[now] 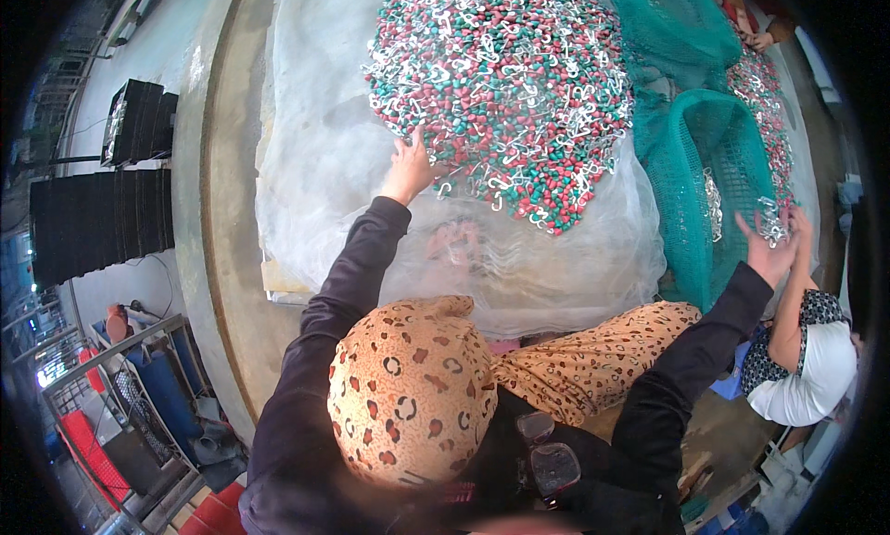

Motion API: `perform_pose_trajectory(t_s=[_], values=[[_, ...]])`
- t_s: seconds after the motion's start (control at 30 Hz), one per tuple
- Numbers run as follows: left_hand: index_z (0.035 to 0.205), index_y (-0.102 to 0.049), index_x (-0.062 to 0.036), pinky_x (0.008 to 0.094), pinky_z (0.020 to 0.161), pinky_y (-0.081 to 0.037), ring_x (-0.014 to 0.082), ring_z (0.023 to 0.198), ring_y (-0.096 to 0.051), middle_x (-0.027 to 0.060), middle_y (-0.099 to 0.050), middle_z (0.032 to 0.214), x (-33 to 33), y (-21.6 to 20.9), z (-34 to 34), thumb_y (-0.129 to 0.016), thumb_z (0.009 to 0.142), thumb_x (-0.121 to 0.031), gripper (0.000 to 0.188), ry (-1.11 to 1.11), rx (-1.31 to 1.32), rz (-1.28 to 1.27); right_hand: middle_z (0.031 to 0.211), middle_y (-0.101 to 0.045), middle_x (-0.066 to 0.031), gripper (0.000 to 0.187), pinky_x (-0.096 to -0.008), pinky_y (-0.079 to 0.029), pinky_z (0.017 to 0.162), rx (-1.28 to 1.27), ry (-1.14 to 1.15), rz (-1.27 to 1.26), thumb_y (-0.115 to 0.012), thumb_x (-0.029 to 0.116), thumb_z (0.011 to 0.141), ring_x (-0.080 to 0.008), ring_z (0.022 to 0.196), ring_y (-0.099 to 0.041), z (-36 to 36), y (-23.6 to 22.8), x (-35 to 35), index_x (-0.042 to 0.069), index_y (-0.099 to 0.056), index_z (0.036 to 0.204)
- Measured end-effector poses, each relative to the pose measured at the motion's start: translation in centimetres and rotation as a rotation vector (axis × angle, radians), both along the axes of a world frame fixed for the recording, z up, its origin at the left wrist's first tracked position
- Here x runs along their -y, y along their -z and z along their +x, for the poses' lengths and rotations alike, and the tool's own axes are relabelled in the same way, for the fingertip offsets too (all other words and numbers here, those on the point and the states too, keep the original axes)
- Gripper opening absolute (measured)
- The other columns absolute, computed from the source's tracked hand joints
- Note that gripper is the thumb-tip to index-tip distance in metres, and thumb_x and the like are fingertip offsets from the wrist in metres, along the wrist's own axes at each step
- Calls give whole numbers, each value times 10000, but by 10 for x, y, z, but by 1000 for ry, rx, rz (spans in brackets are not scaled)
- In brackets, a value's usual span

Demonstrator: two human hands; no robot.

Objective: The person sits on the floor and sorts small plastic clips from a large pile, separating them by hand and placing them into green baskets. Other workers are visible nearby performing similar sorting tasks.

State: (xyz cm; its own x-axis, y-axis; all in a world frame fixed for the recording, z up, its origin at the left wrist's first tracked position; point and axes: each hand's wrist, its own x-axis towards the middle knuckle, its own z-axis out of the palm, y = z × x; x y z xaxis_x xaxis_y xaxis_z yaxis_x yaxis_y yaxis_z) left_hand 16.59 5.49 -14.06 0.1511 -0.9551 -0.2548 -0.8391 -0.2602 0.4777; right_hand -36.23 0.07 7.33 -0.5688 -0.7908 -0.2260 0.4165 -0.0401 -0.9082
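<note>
A wide pile of small red and green pieces mixed with silvery-white S-shaped hooks [501,81] lies on a translucent white mesh sheet [320,136]. At the pile's lower left edge, my left hand [408,171] reaches in with its fingers stretched out and apart; I see nothing held in it. My right hand [771,257] is far to the right, beside a green mesh net bag [663,155]. A small bunch of silvery hooks [771,222] sits at its fingers. More hooks [713,206] lie inside the open green net.
Another person [816,368] sits close at right, their forearm [793,303] beside my right hand. A different person's hands [760,40] are at the far right, over a second red and green pile [765,108]. Black stacked crates [102,224] and a metal rack [116,350] stand at left.
</note>
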Motion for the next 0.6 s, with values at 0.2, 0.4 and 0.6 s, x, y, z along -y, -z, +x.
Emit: perform_pose_trajectory(t_s=[0.2, 0.4, 0.6], values=[[1337, -313, -20, 543, 948, -352, 471, 1152, -342, 261, -428, 1199, -19, 41, -63, -837, 588, -187, 929, 155, -71, -145, 1363, -407, -187, 613, -413, -327, 1026, -1385, 270, -34, -614, 32, 784, -320, 1211, -420, -27, 42, -5, 12, -366, 1345], [1186, -479, -80, 445, 843, -436, 383, 1019, -490, 200, -526, 1076, -15, 37, -124, -766, 662, -120, 598, 291, -318, -210, 1057, -599, -164, 414, -403, -458, 866, -1322, -813, 94, -634, 72, 736, -315, 990, -578, 170, 157, -46, 50, -564, 1144], [967, -522, -19, 287, 718, -466, 132, 837, -571, 79, -604, 928, 15, -17, -120, -697, 802, -211, 309, 102, -927, 31, 1005, -580, -175, 607, -429, -489, 795, -1436, -949, 210, -667, 113, 753, -334, 928, -591, 247, 232, -51, 44, -446, 1314]])
